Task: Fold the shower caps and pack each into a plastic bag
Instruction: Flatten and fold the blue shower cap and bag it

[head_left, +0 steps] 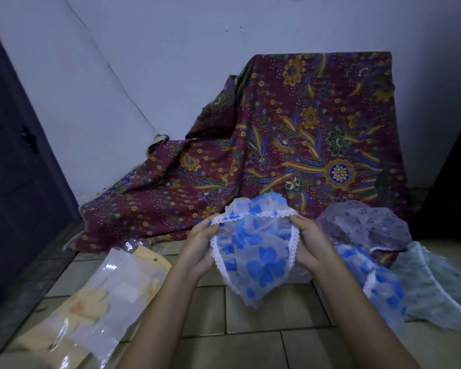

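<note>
Holding the blue-flowered cap (258, 251) up over the floor (253, 312), the left hand (200, 249) and right hand (313, 246) each pinch its lace rim, probably to stretch it flat for folding; plastic bags (101, 296) wait nearby.

Centre of frame: the held shower cap (258, 259) hangs above the floor (250, 323), between the left hand (200, 249) and the right hand (313, 246); each hand grips its rim, one on either side.
Right of frame: a pile of shower caps (370, 225) lies on the floor, just beside and behind the right hand, its far edge against the draped cloth (290, 134).
Lower left: packed plastic bags (109, 294) lie overlapping on the floor, left of the left forearm.
Middle, behind the hands: the draped cloth hangs over something hidden and spills onto the floor toward the left.
Top of frame: the wall (144, 62) stands behind the cloth.
Left edge: a door (11, 169) stands left of the wall.
</note>
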`<state>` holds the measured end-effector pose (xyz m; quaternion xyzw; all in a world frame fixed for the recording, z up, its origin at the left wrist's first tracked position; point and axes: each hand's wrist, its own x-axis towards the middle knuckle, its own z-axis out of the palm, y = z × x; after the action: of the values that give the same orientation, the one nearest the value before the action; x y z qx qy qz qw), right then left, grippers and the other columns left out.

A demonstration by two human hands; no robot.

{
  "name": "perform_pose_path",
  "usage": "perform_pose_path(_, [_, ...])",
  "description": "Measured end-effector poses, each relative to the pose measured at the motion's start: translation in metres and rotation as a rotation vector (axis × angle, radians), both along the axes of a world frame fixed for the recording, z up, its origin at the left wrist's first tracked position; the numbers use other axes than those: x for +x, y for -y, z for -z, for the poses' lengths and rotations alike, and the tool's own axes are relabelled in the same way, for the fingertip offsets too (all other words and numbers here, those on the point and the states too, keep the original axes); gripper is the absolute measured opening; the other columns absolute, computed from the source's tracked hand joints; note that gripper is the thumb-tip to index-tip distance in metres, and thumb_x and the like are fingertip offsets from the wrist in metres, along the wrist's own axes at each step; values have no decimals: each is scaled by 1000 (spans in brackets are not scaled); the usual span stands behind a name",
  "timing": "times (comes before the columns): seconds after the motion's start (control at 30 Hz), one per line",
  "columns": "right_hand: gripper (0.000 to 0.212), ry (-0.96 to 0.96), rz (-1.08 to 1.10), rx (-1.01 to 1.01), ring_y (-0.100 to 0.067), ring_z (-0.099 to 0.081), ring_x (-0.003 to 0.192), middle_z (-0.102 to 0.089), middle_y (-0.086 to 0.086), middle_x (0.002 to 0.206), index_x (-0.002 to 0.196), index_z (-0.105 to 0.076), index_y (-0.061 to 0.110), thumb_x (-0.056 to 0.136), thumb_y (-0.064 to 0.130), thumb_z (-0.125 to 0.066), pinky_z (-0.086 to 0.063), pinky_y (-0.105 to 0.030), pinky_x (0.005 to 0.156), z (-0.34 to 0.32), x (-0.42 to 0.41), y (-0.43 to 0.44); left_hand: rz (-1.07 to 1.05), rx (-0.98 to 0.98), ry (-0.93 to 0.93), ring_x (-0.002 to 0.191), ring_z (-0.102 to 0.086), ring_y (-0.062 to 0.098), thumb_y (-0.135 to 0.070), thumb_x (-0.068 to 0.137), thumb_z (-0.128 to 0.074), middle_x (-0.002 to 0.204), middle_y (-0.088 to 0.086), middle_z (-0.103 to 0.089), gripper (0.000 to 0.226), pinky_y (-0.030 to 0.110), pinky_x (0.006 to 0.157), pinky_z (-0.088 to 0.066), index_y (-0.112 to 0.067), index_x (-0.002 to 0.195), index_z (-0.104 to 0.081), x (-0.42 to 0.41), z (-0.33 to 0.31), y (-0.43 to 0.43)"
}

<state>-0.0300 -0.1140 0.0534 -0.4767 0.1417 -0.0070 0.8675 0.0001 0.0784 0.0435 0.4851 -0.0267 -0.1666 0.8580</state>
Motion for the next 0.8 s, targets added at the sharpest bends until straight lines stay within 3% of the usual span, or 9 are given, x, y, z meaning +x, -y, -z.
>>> perform_pose_path(0.13, [32,-110,-124,73,-33,-60,91,-62,-21,105,113,-57,1,97,22,-38,-49,-42,75,0,0,-9,27,6,-50,74,-69,27,4,95,-34,102,22,-63,37,36,64,-57,2,130,-45,3,6,-17])
perform_pose_path(0.23, [34,-145,-160,70,-33,-60,94,-62,-21,111,112,-59,1,95,25,-42,-48,-44,79,-1,0,-11,55,-13,-49,74,-69,26,6,92,-36,102,20,-63,38,34,62,-57,0,128,-46,5,9,-26])
perform_pose_path(0.3, [33,-172,-196,34,-31,-60,88,-66,-17,97,97,-65,2,95,27,-44,-47,-43,78,-2,-1,-11,78,-27,-41,69,-68,24,6,86,-43,92,16,-65,34,31,59,-56,-3,118,-49,4,10,-30])
perform_pose_path(0.4, [52,-104,-275,1,-26,-63,68,-69,-10,66,56,-72,10,96,24,-42,-47,-39,71,2,1,-6,101,-82,-43,63,-67,22,-6,64,-69,77,11,-68,31,27,56,-54,-7,92,-56,1,12,-35])
perform_pose_path(0.47, [55,-55,-342,-54,-22,-67,58,-70,-7,63,53,-73,13,97,23,-41,-53,-35,65,1,3,-1,129,-89,-52,65,-66,23,-9,47,-81,76,11,-68,40,28,59,-54,-8,82,-62,2,11,-38])
perform_pose_path(0.57, [48,40,-469,-163,-18,-68,58,-70,-6,64,62,-75,11,91,34,-45,-56,-25,55,-9,7,6,238,-9,13,59,-63,21,-11,39,-80,69,8,-65,32,24,55,-53,-9,68,-67,7,5,-42])
perform_pose_path(0.67, [30,165,-671,-380,-13,-68,60,-71,-3,66,66,-76,12,65,42,-73,-55,-22,57,-22,5,9,267,193,120,52,-57,15,-8,55,-62,59,4,-60,5,20,49,-46,-11,57,-63,15,-3,-41])
perform_pose_path(0.7, [31,216,-746,-448,-12,-68,62,-72,-3,70,71,-76,12,58,39,-82,-56,-21,60,-25,5,12,240,269,161,51,-56,13,-7,60,-55,57,2,-59,8,19,48,-44,-12,58,-61,16,-5,-39])
perform_pose_path(0.8, [9,381,-743,-777,-5,-66,71,-70,-1,77,79,-72,13,71,13,-77,-53,-19,67,-32,4,9,44,480,331,62,-57,13,-5,83,-56,68,-1,-60,11,18,53,-45,-12,74,-59,18,-5,-28])
